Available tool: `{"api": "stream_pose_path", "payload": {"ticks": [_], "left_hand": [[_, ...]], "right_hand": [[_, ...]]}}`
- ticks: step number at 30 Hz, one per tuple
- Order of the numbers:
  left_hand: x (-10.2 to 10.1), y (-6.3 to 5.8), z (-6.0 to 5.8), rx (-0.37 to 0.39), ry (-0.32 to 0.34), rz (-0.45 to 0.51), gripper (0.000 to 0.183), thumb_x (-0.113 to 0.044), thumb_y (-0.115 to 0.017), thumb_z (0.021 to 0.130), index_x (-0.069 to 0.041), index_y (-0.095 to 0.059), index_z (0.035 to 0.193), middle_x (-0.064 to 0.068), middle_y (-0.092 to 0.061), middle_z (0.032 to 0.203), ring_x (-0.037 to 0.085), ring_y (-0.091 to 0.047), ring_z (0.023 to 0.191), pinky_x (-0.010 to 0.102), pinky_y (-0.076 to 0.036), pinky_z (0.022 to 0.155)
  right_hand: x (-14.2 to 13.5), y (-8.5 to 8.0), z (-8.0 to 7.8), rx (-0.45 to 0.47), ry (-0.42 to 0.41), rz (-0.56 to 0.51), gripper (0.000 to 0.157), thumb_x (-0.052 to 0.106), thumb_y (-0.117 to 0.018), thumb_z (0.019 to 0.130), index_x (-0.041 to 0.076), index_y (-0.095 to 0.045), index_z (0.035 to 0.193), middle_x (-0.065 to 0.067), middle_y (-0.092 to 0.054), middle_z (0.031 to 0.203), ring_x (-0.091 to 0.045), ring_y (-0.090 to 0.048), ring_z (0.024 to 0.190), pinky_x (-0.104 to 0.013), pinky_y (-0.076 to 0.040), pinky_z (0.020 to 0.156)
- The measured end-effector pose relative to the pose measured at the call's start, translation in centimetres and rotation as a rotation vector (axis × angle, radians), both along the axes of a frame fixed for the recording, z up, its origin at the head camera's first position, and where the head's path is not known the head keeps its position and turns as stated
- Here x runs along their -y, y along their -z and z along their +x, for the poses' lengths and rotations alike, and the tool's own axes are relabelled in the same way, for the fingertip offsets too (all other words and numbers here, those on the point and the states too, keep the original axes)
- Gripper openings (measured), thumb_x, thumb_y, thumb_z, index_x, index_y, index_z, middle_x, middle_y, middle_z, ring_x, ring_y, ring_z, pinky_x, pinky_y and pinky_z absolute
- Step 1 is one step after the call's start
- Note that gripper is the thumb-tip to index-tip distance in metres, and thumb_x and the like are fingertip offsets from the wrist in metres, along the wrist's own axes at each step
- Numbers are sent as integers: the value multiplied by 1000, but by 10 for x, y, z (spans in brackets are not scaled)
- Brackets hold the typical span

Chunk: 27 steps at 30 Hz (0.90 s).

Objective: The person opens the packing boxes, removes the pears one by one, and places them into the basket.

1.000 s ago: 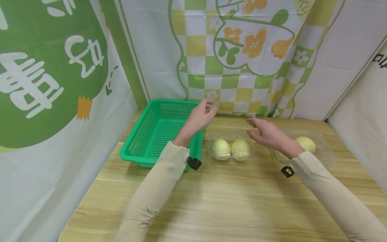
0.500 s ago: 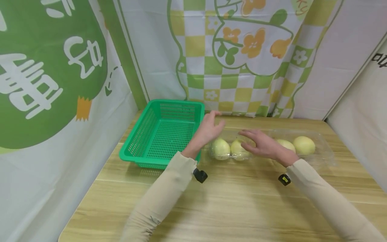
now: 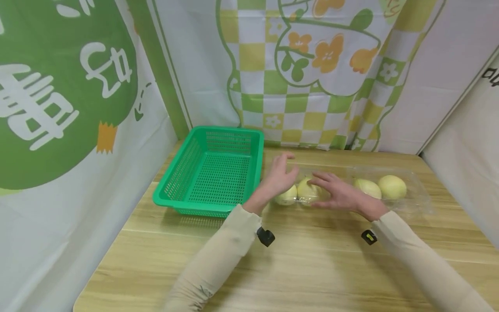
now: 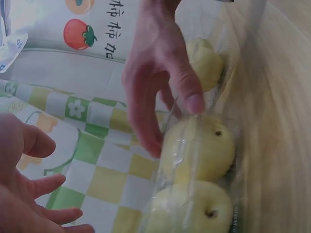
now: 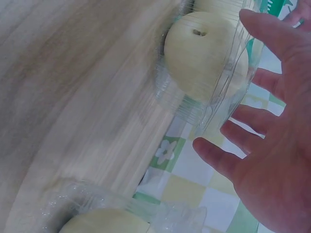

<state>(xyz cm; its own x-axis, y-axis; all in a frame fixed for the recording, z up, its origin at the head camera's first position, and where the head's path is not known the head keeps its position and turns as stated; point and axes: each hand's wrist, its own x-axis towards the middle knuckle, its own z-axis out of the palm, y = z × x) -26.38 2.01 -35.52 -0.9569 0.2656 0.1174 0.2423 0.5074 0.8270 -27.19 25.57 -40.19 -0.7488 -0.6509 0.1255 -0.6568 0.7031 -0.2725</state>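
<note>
Two pale yellow pears (image 3: 306,190) sit side by side in a clear plastic clamshell box (image 4: 194,150) on the table. My left hand (image 3: 277,177) hovers at the box's left end with fingers spread and nothing held; in the left wrist view that left hand (image 4: 29,189) is apart from the box. Over the box's right end is my right hand (image 3: 338,194). The right wrist view has the right hand (image 5: 277,116) with parted fingers, its thumb close by the box's edge (image 5: 228,73); whether it touches the plastic I cannot tell.
A green plastic basket (image 3: 210,177) with perforated sides stands left of the box. To the right lies a second clear container (image 3: 419,195) with two pears (image 3: 391,187). A printed curtain (image 3: 304,112) hangs behind the wooden table (image 3: 312,260).
Both hands have come down toward the clamshell box. The left moved right and nearer, away from the basket; the right lowered over the box's right end. The box and pears look unmoved.
</note>
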Motion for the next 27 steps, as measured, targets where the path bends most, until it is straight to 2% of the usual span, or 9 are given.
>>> {"api": "stream_pose_path", "payload": {"ticks": [6, 13, 19, 22, 27], "left_hand": [[-6, 12, 6, -27, -51, -11, 48, -29, -50, 99, -11, -43, 143, 14, -38, 152, 31, -36, 141, 49, -36, 113], [-6, 26, 11, -97, -50, -34, 48, -29, -52, 97, -9, -45, 140, 13, -39, 150, 31, -35, 140, 50, -35, 113], [-9, 45, 16, -188, -57, -78, 45, -26, -52, 96, -5, -48, 135, 15, -40, 147, 34, -30, 142, 50, -31, 116], [-7, 52, 18, -191, -77, -93, 46, -26, -52, 95, -7, -48, 136, 15, -36, 151, 34, -24, 146, 52, -26, 119], [-1, 62, 17, -170, -82, -81, 49, -25, -50, 93, -7, -45, 138, 18, -29, 155, 36, -17, 149, 54, -21, 120]], "right_hand": [[-2, 0, 1, -52, -4, 11, 68, 38, -76, 84, 7, -53, 139, -28, -39, 151, -50, -39, 135, -65, -41, 102], [-5, -1, 5, -87, 14, 31, 65, 39, -74, 86, 7, -54, 139, -25, -40, 151, -47, -40, 137, -62, -42, 103], [-7, 3, 9, -237, -28, -1, 58, 34, -80, 81, 4, -63, 127, -27, -54, 138, -46, -53, 122, -57, -51, 92], [-8, 6, 9, -300, -53, -21, 56, 32, -82, 78, 2, -66, 122, -27, -59, 131, -44, -57, 116, -55, -54, 87], [-9, 8, 10, -320, -45, -17, 57, 34, -82, 78, 2, -66, 122, -25, -60, 130, -42, -58, 115, -54, -53, 90]]}}
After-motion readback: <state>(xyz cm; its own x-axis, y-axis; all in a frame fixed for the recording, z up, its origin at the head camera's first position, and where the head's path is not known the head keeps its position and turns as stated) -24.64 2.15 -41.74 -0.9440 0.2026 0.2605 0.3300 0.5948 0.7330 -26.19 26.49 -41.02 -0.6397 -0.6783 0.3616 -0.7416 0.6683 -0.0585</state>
